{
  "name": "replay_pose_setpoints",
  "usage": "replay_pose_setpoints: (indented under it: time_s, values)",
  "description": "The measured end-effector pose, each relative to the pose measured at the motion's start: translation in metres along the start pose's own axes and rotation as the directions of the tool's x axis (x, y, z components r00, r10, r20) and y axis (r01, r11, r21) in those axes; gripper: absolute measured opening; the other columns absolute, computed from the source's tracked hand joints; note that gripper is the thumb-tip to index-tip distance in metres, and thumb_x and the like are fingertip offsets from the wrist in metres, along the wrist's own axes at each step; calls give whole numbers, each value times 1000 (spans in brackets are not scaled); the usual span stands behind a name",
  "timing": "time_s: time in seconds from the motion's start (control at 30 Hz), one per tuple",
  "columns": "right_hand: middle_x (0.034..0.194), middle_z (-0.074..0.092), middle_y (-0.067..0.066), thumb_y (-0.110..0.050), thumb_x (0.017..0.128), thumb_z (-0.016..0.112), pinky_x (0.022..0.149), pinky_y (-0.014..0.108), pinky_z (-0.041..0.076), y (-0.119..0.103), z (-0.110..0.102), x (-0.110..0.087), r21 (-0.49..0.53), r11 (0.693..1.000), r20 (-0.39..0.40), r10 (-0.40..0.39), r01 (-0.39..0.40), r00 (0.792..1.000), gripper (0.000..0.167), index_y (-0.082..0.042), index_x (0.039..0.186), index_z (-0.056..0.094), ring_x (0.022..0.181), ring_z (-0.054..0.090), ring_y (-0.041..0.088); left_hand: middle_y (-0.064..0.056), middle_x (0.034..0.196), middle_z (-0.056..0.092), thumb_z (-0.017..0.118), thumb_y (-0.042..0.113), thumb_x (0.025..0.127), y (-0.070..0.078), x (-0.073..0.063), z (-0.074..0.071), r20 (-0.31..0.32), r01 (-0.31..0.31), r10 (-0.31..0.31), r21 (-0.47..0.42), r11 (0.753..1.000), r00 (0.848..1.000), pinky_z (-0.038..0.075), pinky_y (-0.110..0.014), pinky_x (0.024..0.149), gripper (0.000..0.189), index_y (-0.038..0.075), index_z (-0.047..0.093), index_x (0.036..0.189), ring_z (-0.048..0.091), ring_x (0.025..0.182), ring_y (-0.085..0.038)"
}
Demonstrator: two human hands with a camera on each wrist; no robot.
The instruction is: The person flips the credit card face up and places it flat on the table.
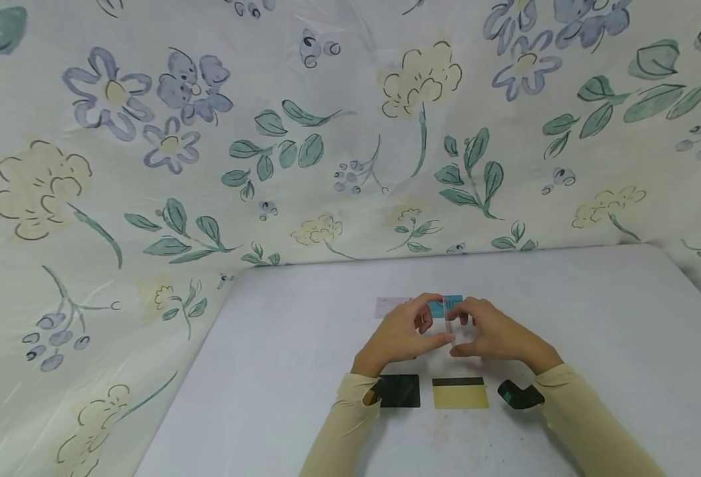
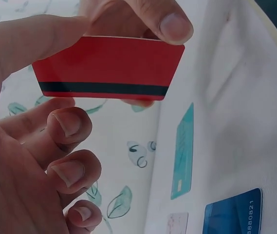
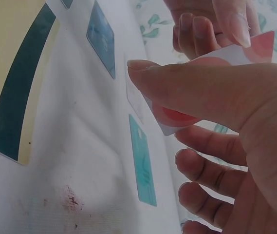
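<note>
Between the two hands, above the white table, a red bank card (image 2: 106, 66) is held on edge, its dark stripe along the lower side in the left wrist view. Its other face, white with red shapes (image 3: 177, 117), shows in the right wrist view. My left hand (image 1: 401, 334) pinches one end with thumb and finger, the other fingers loosely curled. My right hand (image 1: 490, 331) grips the opposite end, thumb across the face. Beyond the hands lie a teal card (image 1: 454, 301) and a pale pink card (image 1: 391, 307).
Nearer on the white table (image 1: 279, 371) lie a black card (image 1: 403, 391) and a gold card (image 1: 460, 395) with a dark stripe. A blue card (image 2: 233, 214) lies near the teal one. A small dark object (image 1: 519, 395) sits by the right sleeve. Flowered cloth (image 1: 350, 132) hangs behind.
</note>
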State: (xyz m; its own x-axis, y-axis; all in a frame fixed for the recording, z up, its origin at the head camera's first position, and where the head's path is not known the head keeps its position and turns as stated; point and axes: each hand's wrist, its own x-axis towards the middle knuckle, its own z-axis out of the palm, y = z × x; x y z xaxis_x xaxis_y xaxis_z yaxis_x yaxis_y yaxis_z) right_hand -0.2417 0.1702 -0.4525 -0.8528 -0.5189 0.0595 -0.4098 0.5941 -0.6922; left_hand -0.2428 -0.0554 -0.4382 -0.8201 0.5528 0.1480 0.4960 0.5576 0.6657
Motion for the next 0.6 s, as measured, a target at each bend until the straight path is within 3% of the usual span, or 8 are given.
replay_pose_setpoints:
  time_s: [0.2,0.43,0.6]
  values:
    - [105,61,9,-26,77,92,79,34,43,0,-2,0,-10,1000,-11,-8,7,1000,53,-7,118,65,100,50,26,-8,83,60,78,41,90,-4,-1,-1,-23,-20,19,-15,1000,1000,35,-18,60,63,17,54,143,43,65,-2]
    - [106,62,7,-25,77,91,82,34,46,4,-5,0,-49,999,-22,-15,14,1000,52,-7,119,66,101,51,24,-18,88,62,76,38,91,-1,0,-5,-22,-23,22,-29,999,1000,36,-19,63,63,12,52,143,44,68,-4]
    - [104,61,6,-27,77,91,82,33,47,3,-8,0,-64,998,-28,-8,6,1000,52,-8,118,66,100,51,24,-12,83,59,77,37,90,-3,0,-7,-27,-14,13,-36,999,1000,36,-19,64,64,14,51,144,44,69,-4]
